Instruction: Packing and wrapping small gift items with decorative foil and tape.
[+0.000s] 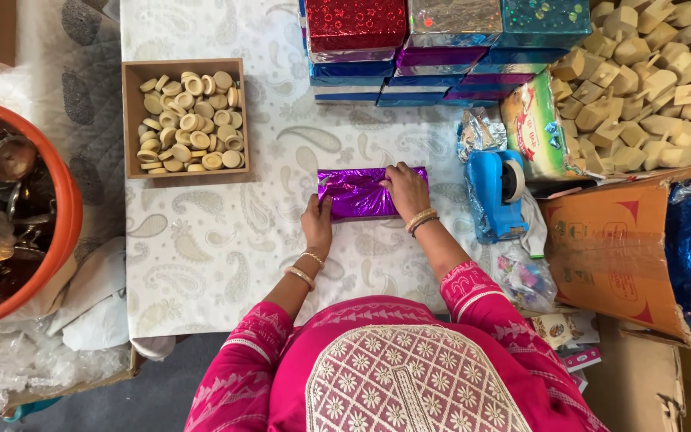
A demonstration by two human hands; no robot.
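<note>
Two hands: both are laid on one small box wrapped in shiny purple foil (359,193), which lies flat on the white paisley-patterned tablecloth (201,256), directly ahead of the person.
Left hand (317,226): it is pressed against the near left edge of the purple box, fingers curled close together over the foil; gold bangles are worn at the wrist.
Right hand (406,189): it is laid on top of the box toward its right end, fingers bent and kept narrow, pinning the foil down; bangles are worn here too.
Open wooden tray of pale round wooden discs (185,118): it is set on the cloth, up and to the left of the box, well apart from both hands.
Blue tape dispenser (495,194): it is placed just right of the box, near the right hand.
Stack of foil-wrapped boxes in red, silver, teal and blue (441,48): it is found at the far edge of the table, beyond the purple box.
Heap of pale wooden blocks (649,80): it is piled at the far right.
Orange round tub (64,216): it is seen at the left edge, holding metal objects.
</note>
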